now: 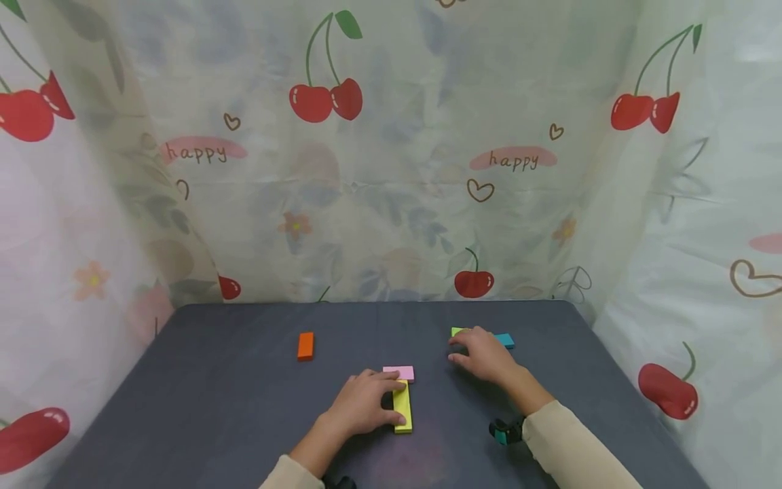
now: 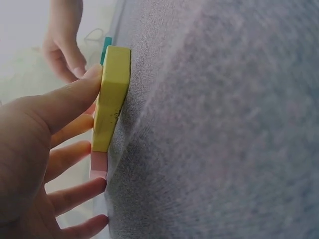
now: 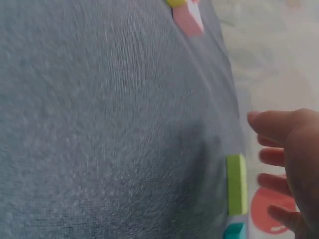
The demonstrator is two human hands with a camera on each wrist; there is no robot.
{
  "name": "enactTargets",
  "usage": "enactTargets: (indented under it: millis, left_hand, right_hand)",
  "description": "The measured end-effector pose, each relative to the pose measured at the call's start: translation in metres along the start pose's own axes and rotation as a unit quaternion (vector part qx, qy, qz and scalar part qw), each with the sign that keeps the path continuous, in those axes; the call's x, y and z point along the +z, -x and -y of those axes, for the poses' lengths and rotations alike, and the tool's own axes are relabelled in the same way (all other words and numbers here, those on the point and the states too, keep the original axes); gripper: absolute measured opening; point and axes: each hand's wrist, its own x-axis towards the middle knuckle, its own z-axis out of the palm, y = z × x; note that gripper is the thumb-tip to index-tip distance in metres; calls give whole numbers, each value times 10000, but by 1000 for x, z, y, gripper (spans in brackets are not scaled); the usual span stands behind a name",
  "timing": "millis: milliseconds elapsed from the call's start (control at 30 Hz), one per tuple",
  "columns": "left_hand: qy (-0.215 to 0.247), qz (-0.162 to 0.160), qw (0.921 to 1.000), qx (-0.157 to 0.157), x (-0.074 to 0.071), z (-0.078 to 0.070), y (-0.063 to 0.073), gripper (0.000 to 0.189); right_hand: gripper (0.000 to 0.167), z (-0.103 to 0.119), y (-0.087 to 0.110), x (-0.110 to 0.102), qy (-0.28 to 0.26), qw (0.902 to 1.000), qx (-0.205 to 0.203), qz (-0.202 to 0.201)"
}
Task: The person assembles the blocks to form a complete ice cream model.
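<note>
A yellow block [image 1: 402,406] lies on the dark table with a pink block [image 1: 398,372] across its far end. My left hand [image 1: 366,402] is over the yellow block. In the left wrist view, its thumb touches the near part of the yellow block [image 2: 112,94], and its other fingers extend loosely spread toward the pink block [image 2: 98,164]. My right hand [image 1: 485,354] hovers with spread fingers over a lime green block [image 1: 458,331], partly hidden in the head view. A blue block [image 1: 504,340] lies beside the green one. In the right wrist view, a gap separates the hand from the green block [image 3: 237,184].
An orange block [image 1: 305,346] lies alone toward the back left of the table [image 1: 244,421]. A cherry-printed curtain [image 1: 391,204] hangs behind the table and along both sides. A black wrist strap device [image 1: 506,431] sits at my right wrist.
</note>
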Motion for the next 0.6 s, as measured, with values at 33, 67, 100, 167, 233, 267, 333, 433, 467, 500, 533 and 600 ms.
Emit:
enactTargets:
  millis: [33,67,100,167,233,267,333,433,467,500,533,600]
  left_hand:
    - [6,-3,10000,-8,0,0,0,60]
    - [23,-8,10000,-17,1,1,0,60]
    - [29,-27,10000,-13,1,1,-1,60]
    - [37,-48,10000,-21,2,1,0,60]
    - [46,-48,10000,-40,2,1,0,60]
    - [55,-44,10000,-53,2,1,0,60]
    - [61,-35,10000,-66,2,2,0,61]
    - [81,-4,9999,-92,1,2,1,61]
    - [89,-4,9999,-90,1,2,1,61]
    - [101,-9,9999,-84,1,2,1,61]
    - [118,-13,9999,-76,1,2,1,61]
    - [161,-29,9998,-59,1,1,1,61]
  right_hand:
    - [33,-4,-2,1,64,9999,1,-130]
    - [34,-7,-3,2,98,9997,6,-245]
    - [35,-10,-3,3,127,9993,26,-353]
    - [39,-14,-4,7,117,9984,99,-552]
    - [42,-18,-4,10,92,9972,219,-702]
    - [44,-19,-3,11,102,9966,278,-767]
    - [46,-23,-3,15,112,9950,460,-874]
    - [46,-30,-3,20,135,9924,753,-967]
    - [45,-32,-3,21,141,9914,837,-993]
    - [44,-34,-4,22,123,9903,935,-1016]
    - [43,-37,-5,22,111,9897,996,-1021]
    - [41,-40,-7,22,55,9885,1099,-1034]
